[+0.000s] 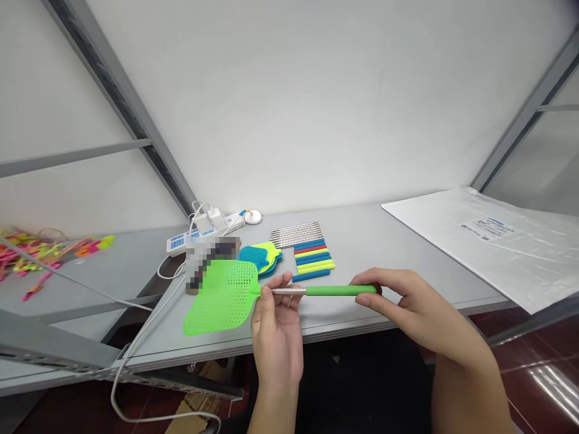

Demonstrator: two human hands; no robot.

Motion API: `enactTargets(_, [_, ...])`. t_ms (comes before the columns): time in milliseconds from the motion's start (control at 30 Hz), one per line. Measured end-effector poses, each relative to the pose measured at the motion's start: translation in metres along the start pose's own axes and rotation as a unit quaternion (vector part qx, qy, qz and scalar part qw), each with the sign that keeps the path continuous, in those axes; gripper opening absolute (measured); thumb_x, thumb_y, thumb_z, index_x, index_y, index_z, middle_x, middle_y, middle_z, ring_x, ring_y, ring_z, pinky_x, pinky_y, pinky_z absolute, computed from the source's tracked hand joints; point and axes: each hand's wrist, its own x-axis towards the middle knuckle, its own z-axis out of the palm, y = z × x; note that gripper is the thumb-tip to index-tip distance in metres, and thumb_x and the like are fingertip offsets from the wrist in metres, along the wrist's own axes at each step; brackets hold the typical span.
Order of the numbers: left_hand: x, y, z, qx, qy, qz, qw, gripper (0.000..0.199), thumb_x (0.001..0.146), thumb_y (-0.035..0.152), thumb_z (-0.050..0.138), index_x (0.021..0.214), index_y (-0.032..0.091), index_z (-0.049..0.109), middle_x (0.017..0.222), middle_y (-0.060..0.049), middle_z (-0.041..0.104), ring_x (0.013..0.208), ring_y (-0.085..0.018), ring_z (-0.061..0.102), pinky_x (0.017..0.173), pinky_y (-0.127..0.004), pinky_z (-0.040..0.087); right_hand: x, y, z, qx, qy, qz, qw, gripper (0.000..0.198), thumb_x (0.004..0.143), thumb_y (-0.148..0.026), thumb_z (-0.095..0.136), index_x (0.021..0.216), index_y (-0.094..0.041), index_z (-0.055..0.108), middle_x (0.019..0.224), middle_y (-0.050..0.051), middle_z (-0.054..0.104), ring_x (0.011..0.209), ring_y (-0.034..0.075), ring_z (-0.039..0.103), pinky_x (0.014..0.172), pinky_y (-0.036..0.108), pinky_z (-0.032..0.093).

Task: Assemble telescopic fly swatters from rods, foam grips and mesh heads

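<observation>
The left hand (277,337), palm up and loosely curled, pinches a green fly swatter (244,294) at its neck (258,291), while the right hand (404,299) nips the end of its smooth round handle (332,290), keeping it roughly level over the front of the desk (362,250). The plastic head (221,304) is flat and perforated, the shaft (289,292) shiny metal. On a film-wrapped white board (441,223), a label (488,229) bears print apparently too small to read.

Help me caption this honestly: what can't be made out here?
Head view:
Joint of green swatter head and metal rod: hidden by the left grip.
Print on the white package's label: too small.
Item under the pixelated patch: masked.
Swatter stack: lower heads covered by upper ones.
White cable, lower end: cut off by the bottom edge.
</observation>
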Motion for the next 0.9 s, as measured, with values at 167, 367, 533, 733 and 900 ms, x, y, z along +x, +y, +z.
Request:
enactTargets(167, [-0.016,-0.005,0.007,0.005,-0.021,-0.007,1.0,0.024,0.086,0.044,0.067,0.093,0.023,0.075,0.097,-0.004,0.074,0.089,-0.016,0.068,0.081,-0.03,0.056,0.005,0.012,0.03,0.291,0.094,-0.03,0.952,0.015,0.088,-0.038,0.063,0.093,-0.024,0.065,0.061,-0.004,0.053,0.053,0.011,0.048,0.05,0.025,0.037])
enactTargets(367, [-0.042,-0.031,0.011,0.069,-0.068,-0.072,0.993,0.03,0.088,0.045,0.064,0.101,0.021,0.075,0.112,-0.008,0.071,0.108,-0.022,0.063,0.095,-0.035,0.051,0.009,0.008,0.094,0.514,0.091,0.03,0.852,0.019,0.091,-0.036,0.061,0.079,-0.021,0.056,0.048,-0.009,0.044,0.038,0.004,0.034,0.039,0.019,0.022])
enactTargets(533, [-0.046,-0.034,0.01,0.081,-0.036,-0.015,0.996,0.025,0.087,0.043,0.065,0.093,0.022,0.076,0.119,-0.007,0.067,0.113,-0.023,0.06,0.095,-0.034,0.05,0.006,0.004,0.107,0.549,0.089,0.039,0.83,0.026,0.093,-0.037,0.059,0.074,-0.02,0.05,0.048,-0.008,0.051,0.04,0.005,0.039,0.046,0.02,0.031])
enactTargets(733, [-0.014,-0.002,0.001,0.03,0.043,0.105,0.993,0.018,0.088,0.035,0.066,0.082,0.019,0.073,0.103,-0.003,0.068,0.092,-0.013,0.062,0.087,-0.027,0.049,0.008,0.023,0.082,0.578,0.173,0.077,0.794,0.025,0.088,-0.036,0.065,0.073,-0.019,0.054,0.042,-0.011,0.039,0.038,0.003,0.028,0.049,0.02,0.035])
enactTargets(900, [0.012,0.025,-0.009,-0.009,0.068,0.139,0.988,0.019,0.087,0.033,0.068,0.077,0.017,0.068,0.097,0.0,0.064,0.079,-0.01,0.059,0.076,-0.024,0.049,-0.001,0.049,0.058,0.584,0.229,0.085,0.774,0.025,0.089,-0.035,0.064,0.072,-0.019,0.056,0.045,-0.011,0.033,0.039,0.003,0.02,0.047,0.019,0.033])
